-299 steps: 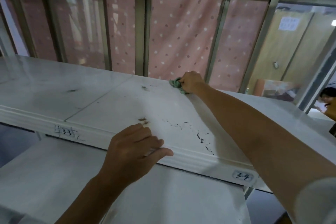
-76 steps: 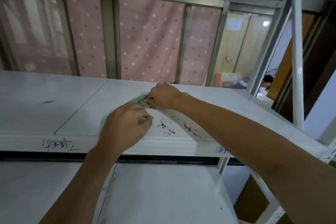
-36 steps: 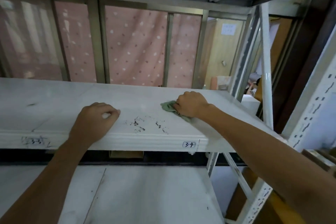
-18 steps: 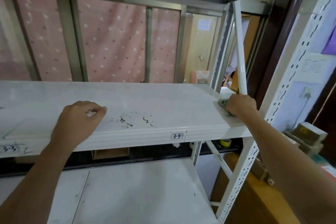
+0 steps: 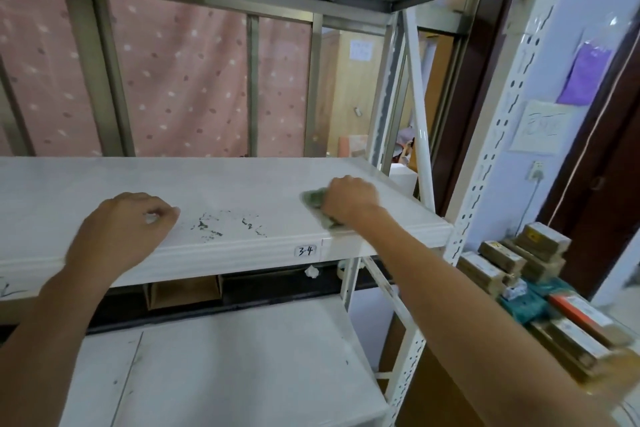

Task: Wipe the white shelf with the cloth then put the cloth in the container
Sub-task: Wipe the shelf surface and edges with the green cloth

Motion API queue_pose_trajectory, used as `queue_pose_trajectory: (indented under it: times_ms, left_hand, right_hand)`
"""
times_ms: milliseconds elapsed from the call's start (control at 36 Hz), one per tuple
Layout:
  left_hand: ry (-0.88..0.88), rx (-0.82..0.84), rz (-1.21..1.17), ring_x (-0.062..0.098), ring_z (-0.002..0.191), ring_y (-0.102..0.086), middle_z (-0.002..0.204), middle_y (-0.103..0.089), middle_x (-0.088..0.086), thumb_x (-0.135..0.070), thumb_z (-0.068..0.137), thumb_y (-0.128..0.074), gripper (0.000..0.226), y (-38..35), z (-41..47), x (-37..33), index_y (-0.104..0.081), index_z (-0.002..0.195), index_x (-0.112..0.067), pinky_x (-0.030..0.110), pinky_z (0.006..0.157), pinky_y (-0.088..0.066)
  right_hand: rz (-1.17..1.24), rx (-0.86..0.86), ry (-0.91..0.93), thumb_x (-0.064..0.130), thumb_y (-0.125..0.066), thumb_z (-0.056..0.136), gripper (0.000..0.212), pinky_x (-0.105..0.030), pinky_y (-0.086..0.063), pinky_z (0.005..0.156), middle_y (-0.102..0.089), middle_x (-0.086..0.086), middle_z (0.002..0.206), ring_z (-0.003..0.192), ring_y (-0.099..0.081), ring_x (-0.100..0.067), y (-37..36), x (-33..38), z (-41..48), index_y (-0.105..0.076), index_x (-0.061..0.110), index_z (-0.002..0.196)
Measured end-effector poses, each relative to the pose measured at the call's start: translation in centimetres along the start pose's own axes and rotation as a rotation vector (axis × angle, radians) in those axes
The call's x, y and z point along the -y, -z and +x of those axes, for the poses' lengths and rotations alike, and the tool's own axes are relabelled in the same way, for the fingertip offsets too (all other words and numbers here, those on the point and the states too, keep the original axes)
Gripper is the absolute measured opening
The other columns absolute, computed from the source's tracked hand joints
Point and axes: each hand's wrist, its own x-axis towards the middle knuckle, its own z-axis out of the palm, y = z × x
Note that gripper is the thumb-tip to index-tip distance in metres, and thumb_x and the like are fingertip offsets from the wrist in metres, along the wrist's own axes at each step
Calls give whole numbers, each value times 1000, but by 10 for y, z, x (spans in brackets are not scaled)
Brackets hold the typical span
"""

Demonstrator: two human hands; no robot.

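1. Since half a second earlier the right hand [image 5: 349, 199] had drawn the cloth [image 5: 317, 204] back from the shelf's far right end, beside the upright post, to a spot further left; the left hand [image 5: 130, 230] had kept its place near the front lip.
2. The right hand was curled down over the green cloth, fingers closed on it and pressing it flat against the white shelf [image 5: 242, 184]; a crumpled edge showed to the left of the knuckles and a strip ran under the wrist towards the front edge.
3. The left hand rested on the shelf in a loose fist, fingers tucked under, holding nothing that could be made out; the wrist lay over the front lip.
4. Dark scuff marks [image 5: 228, 224] lay on the shelf between the two hands, nearer the left one; the cloth was apart from them, to their right.
5. A label reading 3-4 [image 5: 305, 251] sat on the front lip, below the gap between marks and cloth.
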Motion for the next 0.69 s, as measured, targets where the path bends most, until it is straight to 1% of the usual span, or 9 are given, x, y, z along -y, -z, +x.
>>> queue_pose_trajectory:
  times_ms: [83,167,278,333,444,500,556,611,694]
  left_hand:
    - [-61,1,73,25,98,-61,99,-74,0,-25,96,-67,15,-4,1,-7,-79,90,-18,41,83,-51]
    - [-114,18,46,20,99,-59,98,-72,-4,-26,96,-65,16,-14,0,-22,-79,91,-19,39,82,-50]
    - [-131,40,1,18,95,-59,99,-71,-7,-26,95,-66,13,-25,1,-29,-78,92,-23,38,80,-52]
    - [-112,-1,-33,19,96,-62,99,-71,-7,-25,96,-65,13,-25,2,-25,-78,93,-23,40,82,-53]
    - [-85,-83,-90,22,95,-64,98,-72,-6,-24,97,-65,14,-25,4,-19,-77,91,-22,41,85,-54]
    - [-81,-80,-92,21,94,-63,98,-71,-7,-25,97,-64,14,-26,5,-21,-77,91,-23,40,85,-53]
    - [-87,-75,-84,21,96,-62,99,-70,-7,-26,97,-64,14,-29,6,-23,-76,92,-24,40,84,-52]
    - [-95,-73,-79,21,96,-61,99,-70,-6,-25,97,-63,15,-31,5,-24,-77,93,-22,39,84,-51]
    - [-101,-65,-81,22,96,-61,96,-67,-8,-25,97,-62,15,-31,5,-22,-76,93,-23,39,83,-51]
  right_hand:
    - [-21,8,-205,27,-35,97,32,-32,-41,66,-65,-9,96,81,-59,-26,-7,-58,-8,-62,10,99]
    - [-56,-2,-353,19,-35,97,31,-35,-42,70,-67,-11,103,92,-63,-32,-15,-99,-15,-62,9,105]
    - [-74,16,-428,19,-37,97,29,-33,-42,66,-65,-8,93,76,-55,-27,-17,-110,-18,-63,9,102]
    - [-57,3,-447,22,-39,97,28,-33,-43,64,-62,-6,88,73,-53,-26,-17,-108,-18,-64,9,100]
    - [75,-14,-316,46,-39,96,44,-29,-41,59,-60,-3,78,64,-53,-19,-14,-60,-13,-58,10,81]
    - [75,-31,-202,45,-44,95,40,-29,-49,60,-61,-2,75,65,-58,-19,-12,-18,-11,-53,13,72]
    - [61,-40,-93,33,-45,94,30,-33,-54,68,-59,-1,78,74,-61,-22,-6,24,-13,-55,10,78]
    - [51,-50,-8,23,-42,94,22,-34,-52,70,-57,-5,85,84,-62,-26,0,53,-15,-60,10,93]
    - [73,-52,8,23,-41,94,25,-33,-46,65,-62,-7,94,84,-58,-26,5,66,-16,-60,10,102]
